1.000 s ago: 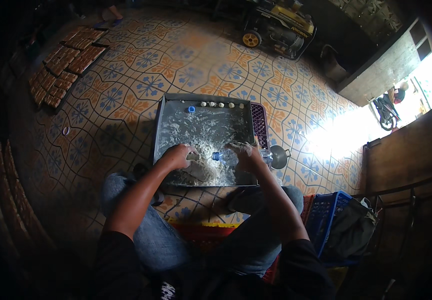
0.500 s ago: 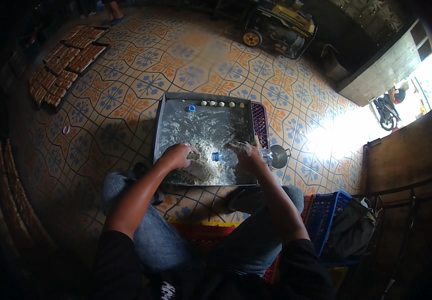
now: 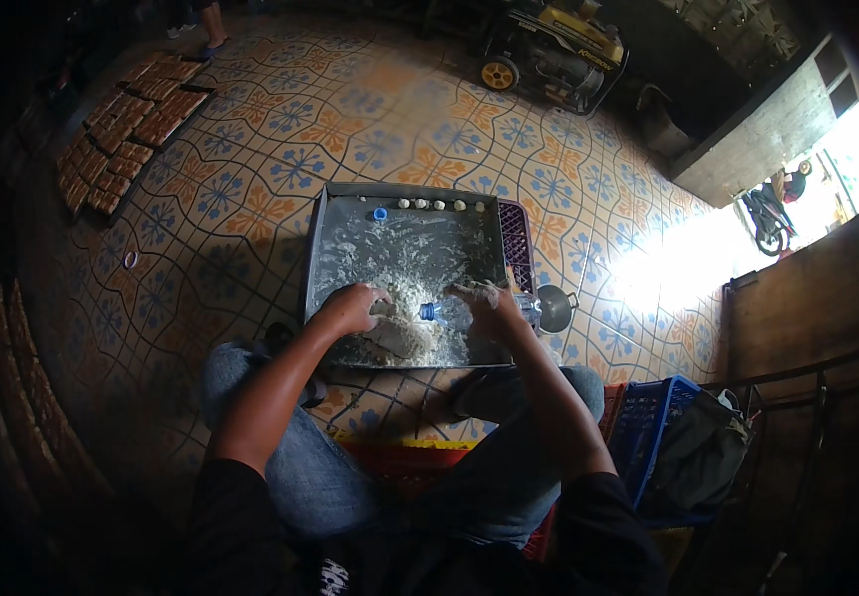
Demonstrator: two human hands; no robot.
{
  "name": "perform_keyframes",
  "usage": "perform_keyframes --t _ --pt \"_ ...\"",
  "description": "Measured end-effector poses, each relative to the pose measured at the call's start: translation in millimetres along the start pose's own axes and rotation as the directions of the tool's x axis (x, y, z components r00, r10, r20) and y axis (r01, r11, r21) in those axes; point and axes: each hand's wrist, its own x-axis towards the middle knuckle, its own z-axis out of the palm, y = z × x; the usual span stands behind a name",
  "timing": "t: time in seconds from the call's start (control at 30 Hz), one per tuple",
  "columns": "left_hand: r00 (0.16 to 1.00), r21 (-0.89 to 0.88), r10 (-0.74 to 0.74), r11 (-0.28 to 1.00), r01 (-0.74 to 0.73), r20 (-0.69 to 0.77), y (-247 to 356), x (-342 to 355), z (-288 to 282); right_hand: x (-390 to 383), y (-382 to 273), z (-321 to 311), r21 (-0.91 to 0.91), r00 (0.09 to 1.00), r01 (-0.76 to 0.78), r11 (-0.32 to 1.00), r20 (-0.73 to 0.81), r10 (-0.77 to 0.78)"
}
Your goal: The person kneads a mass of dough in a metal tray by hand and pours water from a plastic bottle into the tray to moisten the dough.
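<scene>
A grey metal tray [image 3: 316, 248] lies before my knees, with a heap of white flour and dough [image 3: 407, 340] in its near half. My left hand [image 3: 352, 308] curls at the left side of the heap, its floury fingers around a lump of dough [image 3: 383, 309]. On the right, my right hand [image 3: 489, 306], also coated with flour, grips a clear plastic bottle [image 3: 456, 316]. The bottle lies tilted, its blue-ringed mouth pointing left at the flour. Near the tray's far side sits a blue bottle cap [image 3: 381, 214]. Several small dough balls [image 3: 439, 206] line the far edge.
A purple crate [image 3: 516, 238] shows under the tray's right side, with a metal pot [image 3: 555, 308] beside it. At right stands a blue crate [image 3: 653, 427] bearing dark cloth. Filled trays [image 3: 131, 124] lie far left on the tiles; a generator [image 3: 558, 60] stands at the back.
Both hands and the bottle stay nearly in place. The whole view has shifted very slightly, and more of a person's legs shows at the far left.
</scene>
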Motion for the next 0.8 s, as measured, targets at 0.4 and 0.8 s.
perform_keyframes --t 0.4,0.8 --pt "1.000 0.002 -0.016 1.000 0.016 0.016 7 -2 -5 -1 8 11 -0.096 0.999 0.040 0.995 -0.026 -0.043" --pt "1.000 0.017 -0.015 1.000 0.015 0.008 -1 2 2 -1 7 13 -0.059 1.000 -0.017 0.998 0.023 0.018"
